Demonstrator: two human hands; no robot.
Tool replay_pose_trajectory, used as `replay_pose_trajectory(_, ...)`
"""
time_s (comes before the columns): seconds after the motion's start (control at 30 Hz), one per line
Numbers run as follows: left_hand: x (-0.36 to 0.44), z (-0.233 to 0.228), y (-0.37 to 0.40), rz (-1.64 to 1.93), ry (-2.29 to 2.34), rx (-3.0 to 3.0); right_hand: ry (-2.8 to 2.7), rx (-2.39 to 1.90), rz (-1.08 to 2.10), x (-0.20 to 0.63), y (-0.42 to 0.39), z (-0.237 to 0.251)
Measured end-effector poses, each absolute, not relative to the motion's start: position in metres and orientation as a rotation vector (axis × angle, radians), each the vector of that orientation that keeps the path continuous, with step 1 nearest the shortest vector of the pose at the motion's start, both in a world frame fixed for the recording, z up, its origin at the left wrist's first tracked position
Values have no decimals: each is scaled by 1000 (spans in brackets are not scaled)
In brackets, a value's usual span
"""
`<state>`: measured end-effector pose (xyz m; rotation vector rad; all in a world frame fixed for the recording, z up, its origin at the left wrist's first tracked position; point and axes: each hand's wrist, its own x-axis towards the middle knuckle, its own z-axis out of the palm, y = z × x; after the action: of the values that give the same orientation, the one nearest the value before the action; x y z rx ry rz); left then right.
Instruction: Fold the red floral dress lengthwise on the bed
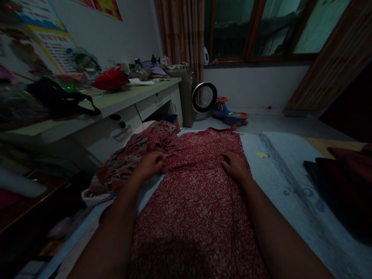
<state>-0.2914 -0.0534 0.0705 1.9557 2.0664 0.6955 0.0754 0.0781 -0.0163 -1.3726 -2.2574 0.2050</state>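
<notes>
**Both hands flat on the red floral dress, at its two side edges**

You have the red floral dress (pixel 200 182) spread flat along the bed, on a pale blue sheet (pixel 279 170), with its length running away from you. Your left hand (pixel 151 164) sits at the left edge, near the waist seam; the fingers are curled together and seem to pinch a fold of the cloth, which bunches just there. Your right hand (pixel 235 166) lies on the opposite edge, fingers bent down and pressing on the fabric, not clearly closed around it. With one hand on each side, the cloth stays stretched and smooth between them.

A second patterned garment (pixel 128 162) lies crumpled at the left, touching the dress and hanging over the bed edge. Dark folded clothes (pixel 340 182) rest at the right, well apart.

The room is very dim. The fingertips of both hands are hidden under the knuckles, so the exact grip is hard to judge. The near end of the dress is cut off by the frame. The things on the counter (pixel 122 100) are blurred; only a black bag (pixel 58 99) and something red (pixel 110 79) can be told.
</notes>
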Motion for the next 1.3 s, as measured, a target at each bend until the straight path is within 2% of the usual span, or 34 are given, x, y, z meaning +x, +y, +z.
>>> replay_pose_trajectory(0.13, -279, 63, -52, 429, 1765, 1952, -2262, -1375, 210, 76, 78, -16)
replay_pose_trajectory(0.33, -280, 46, -50, 436, 2037, 2027, -2263, -1386, 202, 75, 78, -16)
replay_pose_trajectory(0.57, -280, 40, -48, 259, 2155, 2120, -2267, -1368, 218, 76, 79, -16)
replay_pose_trajectory(0.7, -284, 50, -47, 385, 2125, 2195, -2260, -1381, 213, 76, 79, -16)
replay_pose_trajectory(0.83, -289, 68, -51, 544, 1979, 2167, -2254, -1379, 211, 76, 80, -18)
replay_pose_trajectory(1.03, -287, 75, -58, 282, 1579, 2062, -2265, -1365, 207, 76, 80, -17)
replay_pose_trajectory(1.13, -288, 70, -55, 258, 1776, 2061, -2261, -1373, 215, 76, 79, -16)
replay_pose_trajectory(1.3, -294, 58, -49, 294, 2446, 2007, -2267, -1392, 204, 76, 80, -16)
